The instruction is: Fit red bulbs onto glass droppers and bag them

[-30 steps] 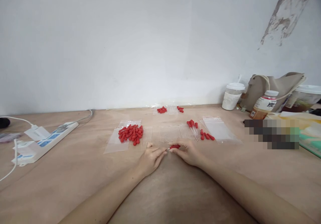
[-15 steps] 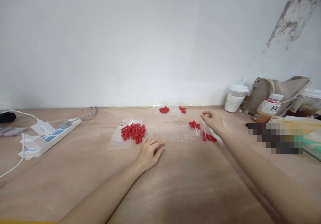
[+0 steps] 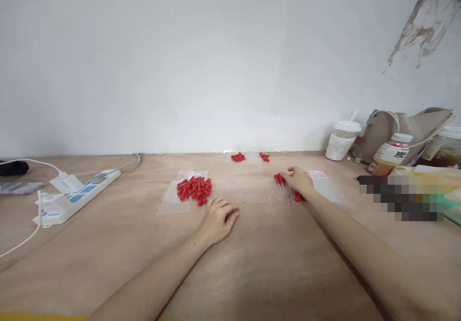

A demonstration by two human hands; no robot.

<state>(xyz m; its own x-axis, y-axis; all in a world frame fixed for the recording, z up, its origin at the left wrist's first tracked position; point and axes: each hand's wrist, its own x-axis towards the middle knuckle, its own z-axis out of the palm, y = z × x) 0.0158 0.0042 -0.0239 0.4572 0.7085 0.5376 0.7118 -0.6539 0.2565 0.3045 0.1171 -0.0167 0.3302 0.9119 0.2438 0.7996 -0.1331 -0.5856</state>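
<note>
My left hand [image 3: 219,221] rests on the table with loosely bent fingers and thumb apart, holding nothing. Beside it lies a heap of red rubber bulbs [image 3: 194,189] on a clear plastic bag [image 3: 169,203]. A row of thin glass tubes [image 3: 252,191] stretches between my two hands. At its right end is a small group of droppers [image 3: 286,192], glass tubes with red bulbs on top. My right hand [image 3: 298,179] is closed in a pinch at these bulbs, on a dropper partly hidden by the fingers. More red bulbs [image 3: 298,197] show under that hand.
Another plastic bag [image 3: 326,189] lies right of my right hand. Small red bulb piles [image 3: 238,157] sit near the wall. A power strip [image 3: 77,198] with chargers stands left. To the right are a lidded cup [image 3: 340,141], a drink bottle [image 3: 391,154] and a grey bag [image 3: 418,124].
My right hand has moved slightly left and down, bringing the dropper from above the loose bulbs to the dropper group. My left hand stays in place. The view has shifted slightly.
</note>
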